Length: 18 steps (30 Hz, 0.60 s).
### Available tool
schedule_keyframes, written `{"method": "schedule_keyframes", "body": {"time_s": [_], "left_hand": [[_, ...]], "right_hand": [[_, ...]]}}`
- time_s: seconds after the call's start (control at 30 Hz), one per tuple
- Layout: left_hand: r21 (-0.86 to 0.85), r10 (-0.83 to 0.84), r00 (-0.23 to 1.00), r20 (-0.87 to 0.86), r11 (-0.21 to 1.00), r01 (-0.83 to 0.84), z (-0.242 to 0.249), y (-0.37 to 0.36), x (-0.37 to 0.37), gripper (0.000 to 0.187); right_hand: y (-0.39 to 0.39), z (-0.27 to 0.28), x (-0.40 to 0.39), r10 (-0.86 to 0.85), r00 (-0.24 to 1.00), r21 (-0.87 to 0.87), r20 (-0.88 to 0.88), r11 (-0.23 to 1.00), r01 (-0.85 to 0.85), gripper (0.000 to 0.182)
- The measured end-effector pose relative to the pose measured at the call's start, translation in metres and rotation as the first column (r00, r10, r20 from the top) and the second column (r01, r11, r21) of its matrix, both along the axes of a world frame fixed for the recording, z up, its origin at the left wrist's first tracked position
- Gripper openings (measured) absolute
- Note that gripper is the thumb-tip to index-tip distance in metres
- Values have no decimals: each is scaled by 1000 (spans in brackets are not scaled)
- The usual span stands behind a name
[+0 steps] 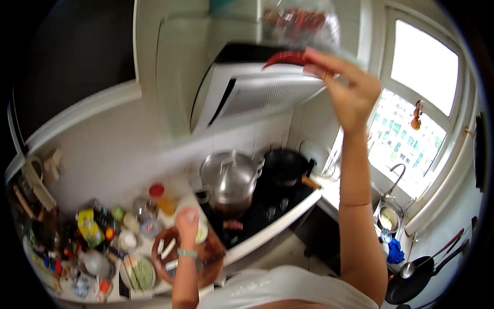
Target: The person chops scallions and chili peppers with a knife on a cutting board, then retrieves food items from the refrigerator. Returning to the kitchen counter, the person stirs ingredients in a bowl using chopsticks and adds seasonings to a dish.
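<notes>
My right hand (346, 87) is raised high in front of the range hood (257, 85), gripping a clear plastic bag of dried red chillies (301, 24); one red chilli (285, 58) sticks out by the fingers. My left hand (188, 222) is down at the counter, fingers closed around a small bowl (200, 230) above a round wooden cutting board (208, 253) with pale cut pieces (167, 248) on it.
A lidded steel pot (230, 177) and a black wok (284, 166) sit on the black stove (267, 208). Jars, bottles and bowls crowd the left counter (103, 232). A sink with faucet (393, 180) is under the window; black pans (414, 280) hang at right.
</notes>
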State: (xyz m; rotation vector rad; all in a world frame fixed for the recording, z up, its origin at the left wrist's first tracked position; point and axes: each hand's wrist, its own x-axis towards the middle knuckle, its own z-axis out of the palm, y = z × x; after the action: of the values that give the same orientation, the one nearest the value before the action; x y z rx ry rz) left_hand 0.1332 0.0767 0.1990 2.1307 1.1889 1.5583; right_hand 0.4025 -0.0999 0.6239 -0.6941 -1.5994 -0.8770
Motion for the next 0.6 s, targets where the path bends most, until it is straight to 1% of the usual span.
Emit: {"method": "schedule_keyframes", "body": {"time_s": [0.03, 0.07, 0.1, 0.13, 0.17, 0.2, 0.23, 0.3, 0.33, 0.37, 0.4, 0.43, 0.5, 0.53, 0.57, 0.6], "left_hand": [[-25, -33, 998, 62, 999, 34, 23, -7, 2, 15], [-30, -60, 991, 120, 997, 64, 37, -12, 2, 11], [-66, -84, 973, 216, 993, 101, 48, -16, 1, 13], [-79, -97, 948, 303, 989, 126, 56, -20, 0, 16], [-119, -114, 934, 339, 980, 162, 63, -25, -5, 17], [-153, -159, 909, 385, 960, 233, 68, -31, -10, 17], [-172, -200, 876, 439, 938, 300, 71, -36, -17, 17], [-308, -220, 789, 573, 835, 456, 75, -53, -29, 19], [-357, -202, 732, 651, 769, 530, 69, -60, -35, 19], [-381, -184, 664, 725, 696, 609, 64, -64, -40, 20], [-462, -105, 677, 729, 654, 599, 56, -70, -46, 22], [-449, -85, 626, 775, 622, 641, 49, -78, -52, 23], [-475, 48, 575, 817, 623, 621, 39, -90, -61, 24], [-447, 91, 512, 854, 632, 633, 25, -93, -66, 21], [-463, 117, 513, 850, 630, 623, 17, -97, -72, 21], [-493, 190, 502, 844, 645, 584, 12, -101, -77, 19]], "right_hand": [[6, -40, -8, 46, 999, -46, -25, 998, -47, 26], [14, -80, -18, 103, 986, -168, -129, 978, -124, 26], [24, -119, -29, 147, 960, -280, -239, 936, -213, 25], [35, -155, -40, 157, 921, -365, -356, 884, -292, 25], [45, -192, -54, 152, 871, -435, -467, 818, -376, 24], [56, -226, -68, 194, 758, -419, -623, 735, -533, 22], [64, -260, -82, 191, 670, -413, -718, 658, -630, 21], [61, -294, -125, 106, 527, -374, -843, 588, -717, 22], [64, -313, -141, 64, 481, -376, -874, 540, -753, 24], [74, -342, -152, 103, 364, -283, -926, 451, -847, 24], [75, -358, -165, 69, 369, -315, -927, 395, -863, 24], [73, -369, -177, 35, 377, -344, -926, 337, -876, 25], [72, -392, -202, 33, 358, -335, -933, 280, -900, 24], [73, -407, -213, 9, 370, -354, -929, 266, -897, 25], [72, -420, -222, -13, 382, -373, -924, 254, -893, 25], [65, -415, -232, -74, 378, -385, -923, 215, -898, 23]]}}
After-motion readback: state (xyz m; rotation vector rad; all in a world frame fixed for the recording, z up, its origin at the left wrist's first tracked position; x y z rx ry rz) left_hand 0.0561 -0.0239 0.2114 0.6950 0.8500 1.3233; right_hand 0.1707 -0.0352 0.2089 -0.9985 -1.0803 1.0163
